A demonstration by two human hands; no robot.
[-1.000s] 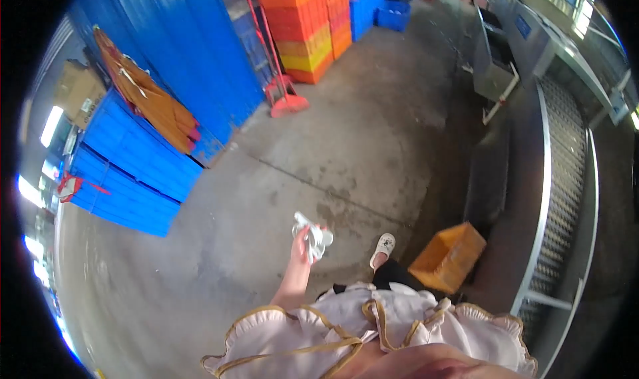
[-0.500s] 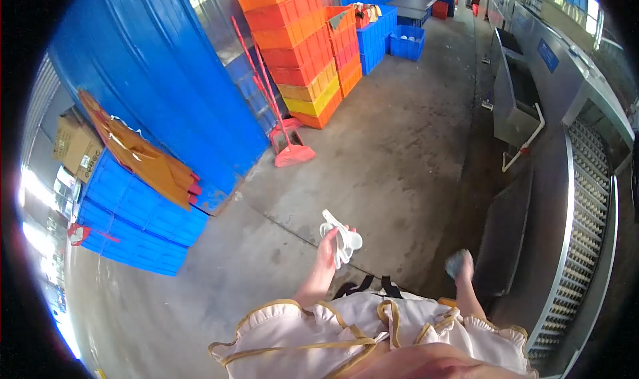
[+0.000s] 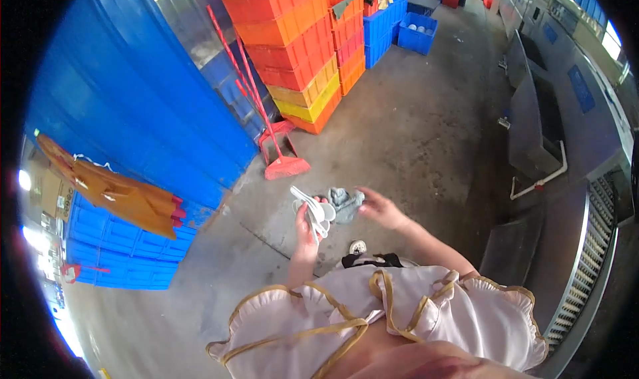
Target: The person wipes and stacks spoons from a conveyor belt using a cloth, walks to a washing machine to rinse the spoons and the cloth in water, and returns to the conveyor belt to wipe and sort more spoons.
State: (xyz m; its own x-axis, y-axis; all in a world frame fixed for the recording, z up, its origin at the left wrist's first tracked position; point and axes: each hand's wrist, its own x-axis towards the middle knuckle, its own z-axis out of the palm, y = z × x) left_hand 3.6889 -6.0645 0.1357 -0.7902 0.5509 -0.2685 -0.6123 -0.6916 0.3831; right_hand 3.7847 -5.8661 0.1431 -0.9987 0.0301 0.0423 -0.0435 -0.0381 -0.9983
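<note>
Several white spoons (image 3: pixel 321 210) are bunched in my left hand (image 3: pixel 305 231), whose fingers are wrapped round them with the bowls and handles sticking out. My right hand (image 3: pixel 385 210) pinches a grey-blue cloth (image 3: pixel 346 204) by its right side. The cloth hangs crumpled just right of the spoons and overlaps their edge in this view. Both hands are out in front of my body, above the concrete floor.
Stacked orange, red and yellow crates (image 3: pixel 293 53) stand ahead, with a red broom and dustpan (image 3: pixel 286 166) beside them. Blue crates (image 3: pixel 120 246) under a brown apron (image 3: pixel 120 191) are at left. A metal washing machine (image 3: pixel 579 266) and sinks (image 3: pixel 536 119) line the right.
My right hand has come up from my right side with the cloth, over to the spoons. My left hand has shifted slightly left. The crates appear closer as I have moved forward.
</note>
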